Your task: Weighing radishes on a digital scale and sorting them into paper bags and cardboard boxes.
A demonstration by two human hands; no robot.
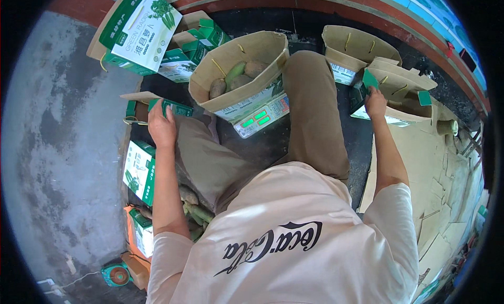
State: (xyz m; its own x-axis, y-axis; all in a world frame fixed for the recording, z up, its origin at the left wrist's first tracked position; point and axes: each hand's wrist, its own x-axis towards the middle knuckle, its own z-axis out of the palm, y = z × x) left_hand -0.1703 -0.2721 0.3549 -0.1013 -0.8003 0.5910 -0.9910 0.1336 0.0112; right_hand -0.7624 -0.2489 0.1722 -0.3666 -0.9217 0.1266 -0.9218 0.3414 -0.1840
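My left hand [161,124] is closed over the edge of a green and white carton [178,108] beside my left knee. On the other side, my right hand [375,102] grips the green flap [370,79] of another open carton [404,100]. Between my knees, an open tan carton [236,102] with yellow cord handles stands on a digital scale [262,116] with lit green displays. Inside it lie brown roots [255,69] and a green radish [235,73]. The undersides of both hands' grips are hidden.
Green and white cartons [140,33] stand at the far left. An open carton [357,46] sits beyond my right knee. More cartons [139,173] and loose roots [195,209] lie by my left leg. Flattened cardboard [404,167] covers the right side; a small fan-like object [116,274] sits lower left.
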